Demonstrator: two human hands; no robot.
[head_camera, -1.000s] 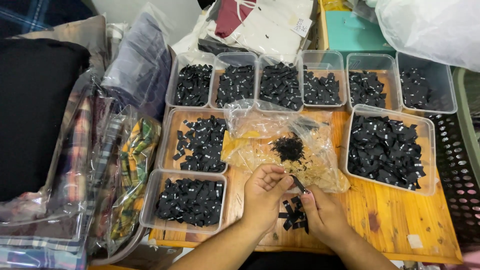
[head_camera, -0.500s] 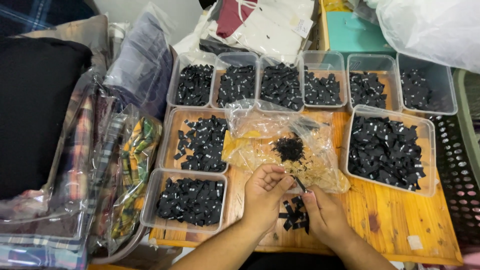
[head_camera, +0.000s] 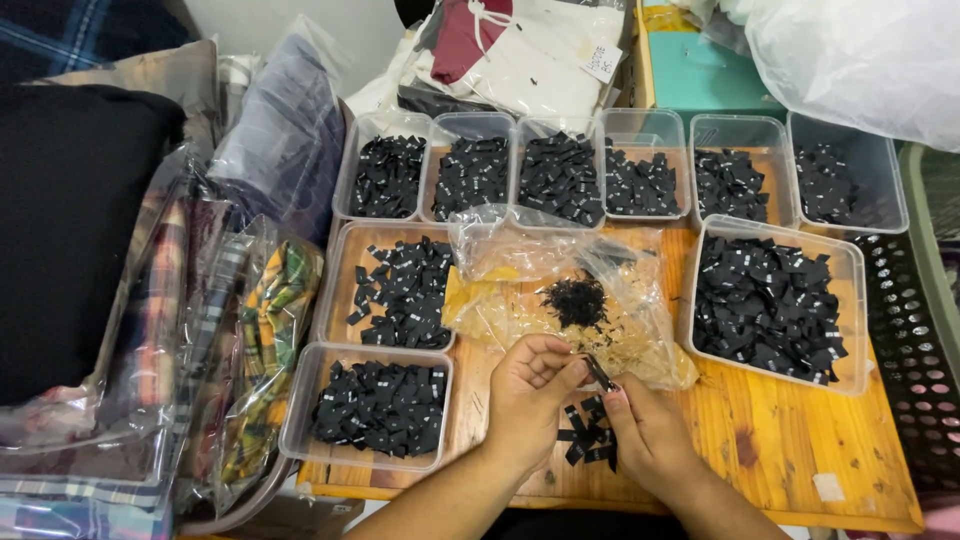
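My left hand (head_camera: 530, 395) and my right hand (head_camera: 650, 435) meet over the near middle of a wooden table (head_camera: 780, 450). Between their fingertips they pinch one small black fabric label (head_camera: 598, 372). A little pile of the same black labels (head_camera: 590, 435) lies on the wood just under the hands. Right behind them a crumpled clear plastic bag (head_camera: 560, 290) lies flat with a dark clump of labels on it.
Clear plastic trays of black labels ring the hands: a row of several at the back (head_camera: 560, 130), two at the left (head_camera: 340, 300) (head_camera: 300, 420), a large one at the right (head_camera: 850, 340). Bagged folded clothes (head_camera: 150, 330) are stacked at the left; a black perforated basket (head_camera: 915, 350) stands at the right.
Both hands stay in the same spot; only the fingers have shifted slightly on the small label.
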